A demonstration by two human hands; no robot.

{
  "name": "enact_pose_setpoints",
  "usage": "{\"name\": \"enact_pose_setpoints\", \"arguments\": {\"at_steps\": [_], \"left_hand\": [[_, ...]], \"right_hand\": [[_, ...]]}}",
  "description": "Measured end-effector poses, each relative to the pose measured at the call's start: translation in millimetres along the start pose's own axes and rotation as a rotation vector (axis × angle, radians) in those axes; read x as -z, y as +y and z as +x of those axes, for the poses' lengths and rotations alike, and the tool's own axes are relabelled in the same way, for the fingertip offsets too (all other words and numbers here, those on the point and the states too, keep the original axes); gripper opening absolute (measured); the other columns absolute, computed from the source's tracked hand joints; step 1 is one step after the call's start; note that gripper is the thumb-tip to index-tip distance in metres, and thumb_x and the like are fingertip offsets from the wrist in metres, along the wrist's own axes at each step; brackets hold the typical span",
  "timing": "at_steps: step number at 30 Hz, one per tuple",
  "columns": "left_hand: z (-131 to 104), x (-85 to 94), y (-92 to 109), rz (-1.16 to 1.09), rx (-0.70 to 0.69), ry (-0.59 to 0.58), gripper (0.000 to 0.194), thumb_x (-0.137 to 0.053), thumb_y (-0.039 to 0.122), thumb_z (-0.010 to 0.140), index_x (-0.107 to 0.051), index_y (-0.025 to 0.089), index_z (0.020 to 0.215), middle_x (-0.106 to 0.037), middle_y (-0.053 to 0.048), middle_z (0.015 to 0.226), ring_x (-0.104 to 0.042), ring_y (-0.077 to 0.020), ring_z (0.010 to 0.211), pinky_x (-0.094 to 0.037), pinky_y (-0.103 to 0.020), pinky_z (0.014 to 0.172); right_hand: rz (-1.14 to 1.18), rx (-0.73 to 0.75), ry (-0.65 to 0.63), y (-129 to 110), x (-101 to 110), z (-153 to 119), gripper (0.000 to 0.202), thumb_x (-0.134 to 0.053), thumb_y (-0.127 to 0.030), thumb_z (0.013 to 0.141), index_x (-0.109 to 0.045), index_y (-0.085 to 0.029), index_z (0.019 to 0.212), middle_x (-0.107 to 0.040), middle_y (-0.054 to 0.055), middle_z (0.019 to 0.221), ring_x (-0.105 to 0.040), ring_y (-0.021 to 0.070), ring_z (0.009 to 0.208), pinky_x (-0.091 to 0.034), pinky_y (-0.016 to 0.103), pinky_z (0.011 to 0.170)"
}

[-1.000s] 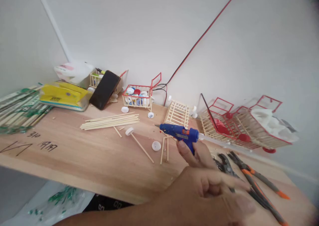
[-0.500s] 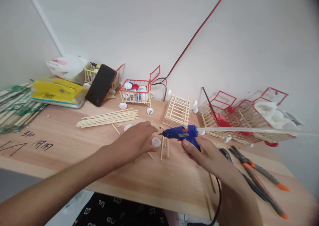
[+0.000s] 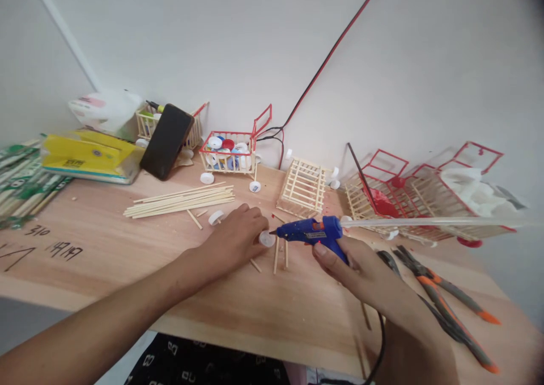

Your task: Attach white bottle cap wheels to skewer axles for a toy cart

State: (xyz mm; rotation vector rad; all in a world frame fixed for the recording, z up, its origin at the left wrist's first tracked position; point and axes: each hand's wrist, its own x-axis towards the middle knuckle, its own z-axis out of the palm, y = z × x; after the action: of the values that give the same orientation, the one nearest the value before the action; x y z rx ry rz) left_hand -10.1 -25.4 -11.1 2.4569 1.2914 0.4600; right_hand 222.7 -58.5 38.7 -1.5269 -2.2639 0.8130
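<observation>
Glue gun point(image 3: 312, 231) points left, long axis crosswise, nozzle point(image 3: 274, 233) at white cap point(image 3: 266, 239).

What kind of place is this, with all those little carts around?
Probably a home or small craft corner: a wooden table against a plain wall, with a blue glue gun, loose sticks and pliers.

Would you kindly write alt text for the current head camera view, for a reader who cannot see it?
A right hand holds a blue glue gun, its tip at a white cap by the left hand, over a wooden table. Thin sticks and pliers lie nearby; small stick carts and a phone stand towards the wall.
</observation>
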Motion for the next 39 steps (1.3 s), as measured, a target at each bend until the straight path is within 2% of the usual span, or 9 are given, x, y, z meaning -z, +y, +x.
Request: {"name": "enact_pose_setpoints", "arguments": {"at_steps": [7, 15, 28, 39], "left_hand": [[-5.5, 2.3, 3.6, -0.046, 0.069, 0.136, 0.009, -0.054, 0.016, 0.078, -0.057, 0.017, 0.087, -0.060, -0.004, 0.085, -0.049, -0.0215, 0.085, -0.039, -0.032, 0.073], [-5.6, -0.1, 1.7, -0.062, 0.057, 0.191, 0.017, -0.052, 0.010, 0.074, -0.056, 0.017, 0.089, -0.060, -0.004, 0.089, -0.048, -0.0215, 0.088, -0.040, -0.033, 0.076], [-7.4, 3.3, 2.8, -0.040, 0.041, 0.162, 0.016, -0.051, 0.009, 0.076, -0.055, 0.017, 0.089, -0.060, -0.006, 0.092, -0.049, -0.0226, 0.092, -0.041, -0.036, 0.082], [-8.2, 2.6, 2.6, -0.039, 0.034, 0.184, 0.016, -0.051, 0.009, 0.076, -0.055, 0.017, 0.089, -0.059, -0.005, 0.090, -0.048, -0.0223, 0.092, -0.041, -0.036, 0.082]], "right_hand": [[-0.009, 0.006, 0.041, -3.3, -1.5, -1.5, 0.042, -0.037, -0.052, 0.092, -0.044, -0.020, 0.067, -0.036, -0.004, 0.057, -0.036, 0.0106, 0.051, -0.026, 0.024, 0.046], [-0.126, 0.039, 0.112, -3.7, -10.1, 1.2, 0.043, -0.039, -0.052, 0.092, -0.043, -0.020, 0.063, -0.038, -0.004, 0.054, -0.036, 0.0098, 0.048, -0.024, 0.023, 0.044], [-0.175, 0.060, 0.156, -8.6, -12.8, 3.6, 0.043, -0.038, -0.050, 0.093, -0.044, -0.020, 0.062, -0.044, -0.003, 0.051, -0.040, 0.0105, 0.047, -0.026, 0.023, 0.043], [-0.222, 0.058, 0.163, -6.7, -13.9, 3.9, 0.042, -0.040, -0.049, 0.092, -0.046, -0.020, 0.062, -0.046, -0.002, 0.051, -0.041, 0.0111, 0.046, -0.027, 0.023, 0.044]]}}
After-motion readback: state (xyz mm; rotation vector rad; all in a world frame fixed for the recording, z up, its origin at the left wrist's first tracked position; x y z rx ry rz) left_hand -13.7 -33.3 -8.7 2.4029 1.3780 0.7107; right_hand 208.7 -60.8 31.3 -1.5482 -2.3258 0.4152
